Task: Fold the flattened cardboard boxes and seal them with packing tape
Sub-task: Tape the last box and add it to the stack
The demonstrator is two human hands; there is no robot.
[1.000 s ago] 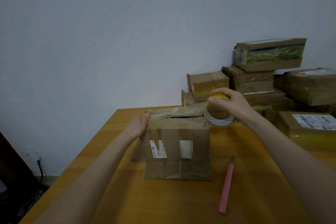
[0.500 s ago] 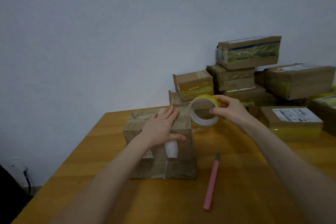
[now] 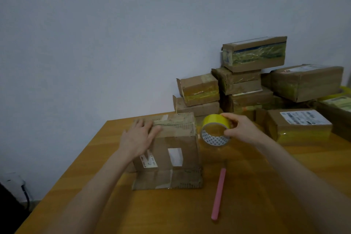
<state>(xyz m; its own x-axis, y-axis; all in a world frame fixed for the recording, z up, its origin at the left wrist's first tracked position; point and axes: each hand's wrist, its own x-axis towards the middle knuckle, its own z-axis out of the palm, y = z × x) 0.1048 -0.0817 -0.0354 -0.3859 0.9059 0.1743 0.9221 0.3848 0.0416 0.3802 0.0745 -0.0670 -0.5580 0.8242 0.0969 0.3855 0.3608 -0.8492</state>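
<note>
Left hand [image 3: 139, 137] slid left; cutter [image 3: 218, 194] nearby.

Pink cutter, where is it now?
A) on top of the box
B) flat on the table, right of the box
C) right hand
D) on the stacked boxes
B: the pink cutter lies on the table beside the box; the right hand holds the tape roll.
</note>
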